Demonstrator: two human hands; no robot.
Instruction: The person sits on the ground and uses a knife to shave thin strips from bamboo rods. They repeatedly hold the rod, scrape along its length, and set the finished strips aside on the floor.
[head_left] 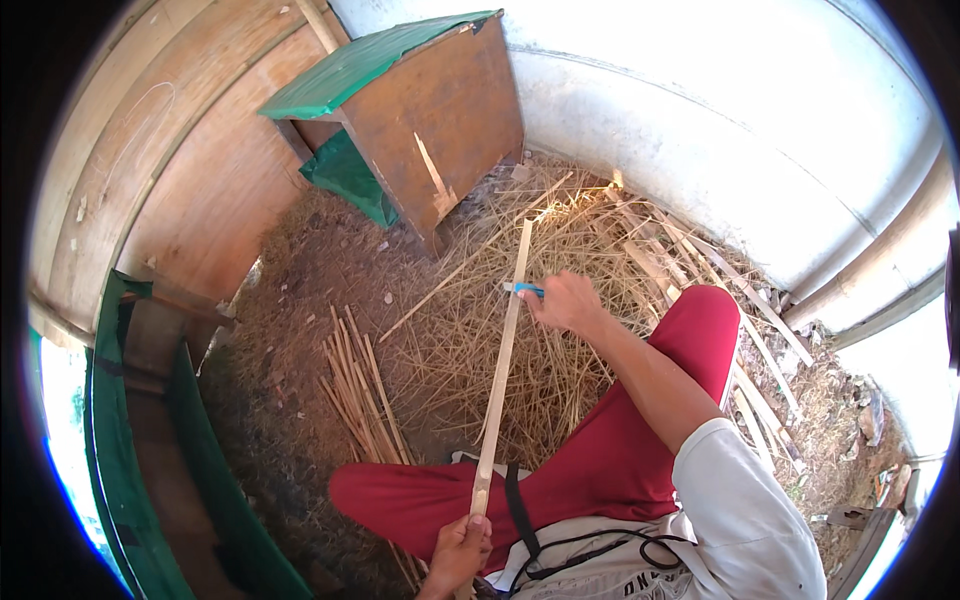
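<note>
My left hand (460, 552) is closed round the near end of a long, pale bamboo strip (502, 370), close to my lap. The strip points away from me, tilted slightly right, over my crossed legs. Toward its far end, my right hand (568, 302) grips a small knife with a blue handle (528, 289). The short blade lies across the strip and appears to touch it. Part of the handle is hidden inside my fingers.
Shavings (480, 350) cover the ground before me. Thin split sticks (360, 385) lie in a bundle to the left, wider bamboo strips (650, 255) to the right. A wooden box with a green top (440, 120) stands far back; a green-lined trough (150, 470) is at left.
</note>
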